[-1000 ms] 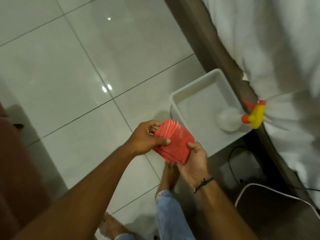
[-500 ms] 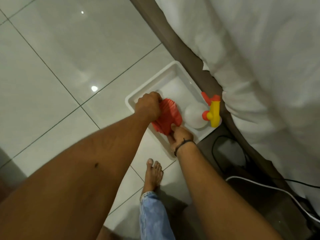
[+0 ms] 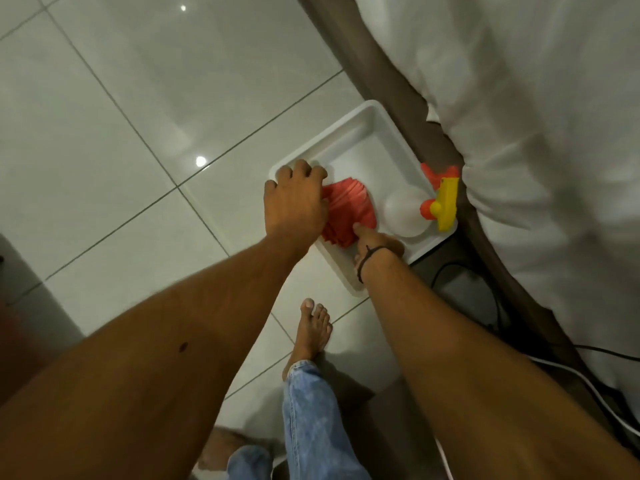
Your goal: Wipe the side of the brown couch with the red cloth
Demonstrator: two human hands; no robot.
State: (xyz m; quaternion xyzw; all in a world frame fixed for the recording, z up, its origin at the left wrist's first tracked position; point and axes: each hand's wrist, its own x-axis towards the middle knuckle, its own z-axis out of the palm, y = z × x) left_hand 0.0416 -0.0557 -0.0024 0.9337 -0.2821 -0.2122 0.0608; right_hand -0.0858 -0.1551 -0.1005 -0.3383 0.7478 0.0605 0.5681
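The folded red cloth (image 3: 349,216) lies inside a white tray (image 3: 346,124) on the tiled floor. My left hand (image 3: 294,202) lies over the cloth's left side, fingers curled down by the tray's rim. From the near side, my right hand (image 3: 375,244) holds the cloth's lower edge with the thumb on top and the fingers hidden. A dark strip of the brown couch (image 3: 10,341) shows at the far left edge, well away from both hands.
A white spray bottle (image 3: 405,213) with a yellow and red trigger (image 3: 446,202) lies in the tray's right end. A bed with a white sheet (image 3: 536,133) and brown frame (image 3: 391,84) borders the tray. Cables (image 3: 467,271) run under it. My bare foot (image 3: 311,334) stands just below the tray.
Both hands went from holding the cloth up in the air to lowering it down into the tray. The view dipped and came closer to the floor.
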